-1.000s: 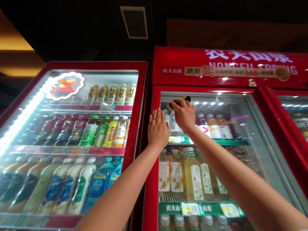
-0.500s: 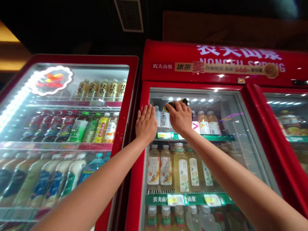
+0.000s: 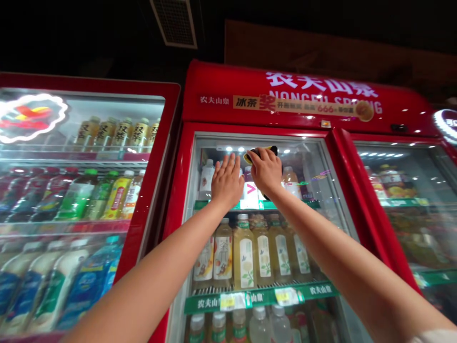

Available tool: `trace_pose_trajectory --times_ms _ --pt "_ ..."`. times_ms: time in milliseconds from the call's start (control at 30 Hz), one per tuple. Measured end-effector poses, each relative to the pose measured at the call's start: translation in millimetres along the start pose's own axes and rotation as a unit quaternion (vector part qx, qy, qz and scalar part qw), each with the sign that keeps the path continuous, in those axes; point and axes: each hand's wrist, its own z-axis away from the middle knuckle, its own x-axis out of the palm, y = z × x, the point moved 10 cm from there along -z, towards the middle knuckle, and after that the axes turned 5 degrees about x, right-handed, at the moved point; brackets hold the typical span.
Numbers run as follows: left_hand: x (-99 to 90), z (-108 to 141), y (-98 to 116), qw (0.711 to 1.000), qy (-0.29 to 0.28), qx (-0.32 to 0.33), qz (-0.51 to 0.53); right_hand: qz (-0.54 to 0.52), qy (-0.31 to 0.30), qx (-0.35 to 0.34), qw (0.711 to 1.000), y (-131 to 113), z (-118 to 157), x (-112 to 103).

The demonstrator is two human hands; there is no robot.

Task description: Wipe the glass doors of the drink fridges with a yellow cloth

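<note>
My left hand (image 3: 227,185) lies flat against the glass door (image 3: 323,233) of a red drinks fridge, fingers stretched upward. Beside it on the right, my right hand (image 3: 267,172) presses a black-and-yellow cloth (image 3: 273,150) to the upper part of the same glass. Most of the cloth is hidden under the fingers. Behind the glass, bottles of yellow drink (image 3: 244,252) stand on a shelf below my hands. A bottle with a white label (image 3: 207,177) shows left of my left hand, and others on that top shelf are partly covered by my hands.
The red fridge header (image 3: 210,85) with white lettering juts above the door. On the left stands a second red-framed fridge (image 3: 143,200) filled with bottles. Another glass door (image 3: 396,238) adjoins on the right. A ceiling vent (image 3: 174,21) is overhead.
Both hands have moved right across the fridge front. My left hand has gone from the door's left frame onto the glass, and the cloth has shifted right with my right hand. The view has turned right.
</note>
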Motion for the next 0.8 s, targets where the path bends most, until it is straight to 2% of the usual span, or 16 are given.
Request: trace_pose_trajectory --times_ms 67,133,200,267,300,367,433,500,567,600,667,733,800 --pt "2.5 4 2 1.0 0.007 0.001 -0.011 -0.004 -0.019 -0.043 0.999 3 -16 4" --pt "2.6 7 3 1.0 0.016 0.004 -0.018 0.002 -0.025 -0.042 0.999 21 -34 4" --pt "2.4 9 3 1.0 0.02 0.009 -0.021 0.023 -0.017 0.011 1.0 50 -41 0" --pt "1.8 9 5 0.999 0.025 0.01 -0.02 0.052 -0.01 0.084 0.995 75 -32 -4" --pt "1.1 9 5 0.999 0.03 0.008 -0.018 0.064 -0.011 0.11 0.992 80 -22 -6" --pt "-0.1 10 6 0.999 0.039 0.002 -0.014 0.071 -0.016 0.117 0.99 71 -2 -5" --pt "0.2 9 7 0.999 0.039 -0.001 -0.015 0.053 -0.02 0.07 0.996 44 9 -2" --pt "1.5 9 8 0.999 0.031 -0.002 -0.019 0.028 -0.026 0.003 0.999 18 4 1" --pt "1.9 8 7 0.999 0.026 -0.002 -0.023 0.011 -0.036 -0.049 0.998 10 -13 4" --pt "1.8 8 6 0.999 0.025 -0.003 -0.024 0.008 -0.039 -0.06 0.997 16 -23 5" --pt "1.5 7 6 0.999 0.026 -0.001 -0.024 0.011 -0.032 -0.035 0.999 46 -40 2" --pt "1.2 7 6 0.999 0.025 0.002 -0.021 0.021 -0.002 0.044 0.999 90 -42 -6" --pt "1.1 6 7 1.0 0.022 0.001 -0.017 0.037 0.026 0.124 0.991 123 -27 -15"
